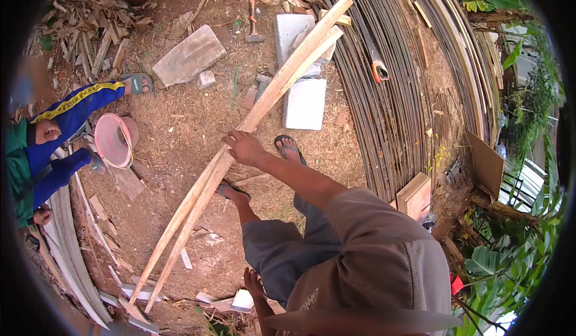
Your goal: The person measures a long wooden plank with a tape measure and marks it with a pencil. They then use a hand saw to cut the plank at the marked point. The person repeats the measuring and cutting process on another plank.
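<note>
Two long pale wooden strips [288, 75] run diagonally across the middle, lying close together near my right hand and spreading apart toward both ends. My right hand [245, 149] is closed over them from above, its fingers over their edge; the undersides of the fingers are hidden. The strips' far ends lie over pale blocks [305, 104], and their near ends reach wood pieces at the lower left. My left hand [254, 284] hangs low beside my shorts, fingers apart, holding nothing visible; its forearm is partly hidden by my body.
Another person [39, 138] sits at the left beside a pink bucket [113, 141]. A hammer [254, 21] and a stone slab [189, 55] lie beyond the strips. A handsaw [378, 67] rests on long dark rods [384, 114] at the right. Wood scraps [99, 36] are heaped far left.
</note>
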### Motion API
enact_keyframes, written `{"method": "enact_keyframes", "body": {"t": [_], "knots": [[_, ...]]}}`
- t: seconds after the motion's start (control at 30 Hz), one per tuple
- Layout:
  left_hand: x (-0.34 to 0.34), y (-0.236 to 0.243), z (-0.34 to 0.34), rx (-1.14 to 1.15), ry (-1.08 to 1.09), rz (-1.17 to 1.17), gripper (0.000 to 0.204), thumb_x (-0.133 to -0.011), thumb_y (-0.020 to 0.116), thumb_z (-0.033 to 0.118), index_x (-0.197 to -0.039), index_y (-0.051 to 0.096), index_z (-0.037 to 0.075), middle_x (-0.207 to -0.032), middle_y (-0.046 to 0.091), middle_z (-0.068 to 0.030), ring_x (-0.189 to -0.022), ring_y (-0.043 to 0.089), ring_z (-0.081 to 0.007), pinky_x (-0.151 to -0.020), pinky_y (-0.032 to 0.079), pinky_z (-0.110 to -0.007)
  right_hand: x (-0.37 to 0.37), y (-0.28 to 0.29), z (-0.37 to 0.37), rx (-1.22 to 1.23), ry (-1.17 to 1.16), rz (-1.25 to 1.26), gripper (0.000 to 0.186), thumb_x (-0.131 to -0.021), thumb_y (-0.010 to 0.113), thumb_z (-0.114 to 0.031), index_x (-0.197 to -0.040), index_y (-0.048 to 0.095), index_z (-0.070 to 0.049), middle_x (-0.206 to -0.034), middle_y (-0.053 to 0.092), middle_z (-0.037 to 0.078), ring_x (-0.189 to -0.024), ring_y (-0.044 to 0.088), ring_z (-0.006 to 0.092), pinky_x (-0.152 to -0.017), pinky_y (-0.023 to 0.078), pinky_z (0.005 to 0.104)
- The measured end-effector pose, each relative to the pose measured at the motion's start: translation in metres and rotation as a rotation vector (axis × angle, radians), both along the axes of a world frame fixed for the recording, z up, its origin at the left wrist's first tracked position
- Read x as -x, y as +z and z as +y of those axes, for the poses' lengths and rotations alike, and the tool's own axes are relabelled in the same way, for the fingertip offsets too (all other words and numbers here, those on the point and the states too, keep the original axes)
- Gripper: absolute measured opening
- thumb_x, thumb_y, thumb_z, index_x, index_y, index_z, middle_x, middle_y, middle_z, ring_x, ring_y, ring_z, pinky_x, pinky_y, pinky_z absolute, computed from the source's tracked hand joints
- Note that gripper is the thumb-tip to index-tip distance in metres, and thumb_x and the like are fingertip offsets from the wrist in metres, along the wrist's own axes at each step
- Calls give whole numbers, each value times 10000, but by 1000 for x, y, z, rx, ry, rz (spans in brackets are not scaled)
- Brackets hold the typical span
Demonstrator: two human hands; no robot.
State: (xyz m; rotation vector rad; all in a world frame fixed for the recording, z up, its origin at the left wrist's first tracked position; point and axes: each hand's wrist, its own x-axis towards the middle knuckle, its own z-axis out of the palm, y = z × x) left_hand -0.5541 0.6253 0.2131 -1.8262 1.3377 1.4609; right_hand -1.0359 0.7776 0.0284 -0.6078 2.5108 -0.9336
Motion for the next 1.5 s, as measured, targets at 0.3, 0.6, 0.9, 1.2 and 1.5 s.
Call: {"method": "enact_keyframes", "body": {"t": [0.3,0.6,0.9,1.2,1.5], "knots": [[97,4,16,91,-463,222,563,-985,596,260,-1483,455,39,-1409,542,-115,-1236,541,-257,-950,444,-368,-111,156,330,-510,-323,-619,474,-920,626,-394,-1291,618,-99,-1245,662,189,-1158,637,360,-973,508,481],[197,10,-11,-9,-328,181,396,-970,626,275,-1331,581,121,-1099,654,-43,-952,634,-152,-786,479,-326,-346,211,474,-436,-661,-826,440,-907,653,-365,-1203,687,-41,-1112,715,200,-992,703,353,-866,558,434],[285,57,177,-352,-1052,26,273,-953,694,340,-860,595,104,-685,563,-3,-553,529,-113,-492,407,-261,-254,226,594,-18,-1073,-673,482,-913,726,-368,-1254,665,-32,-1030,733,137,-905,689,230,-859,543,339],[395,145,399,-632,-1206,-136,251,-1006,568,211,-775,539,119,-661,452,77,-603,449,-56,-561,395,-240,-42,330,768,182,-507,-1059,327,-913,754,-308,-1083,655,-46,-922,701,56,-871,652,186,-746,498,370],[602,157,564,-870,-1282,-125,133,-977,667,168,-1046,664,55,-868,644,4,-769,616,-104,-736,517,-275,56,234,854,765,-302,-1367,237,-977,665,-172,-1176,654,-43,-885,638,-10,-807,556,71,-739,460,251]]}}
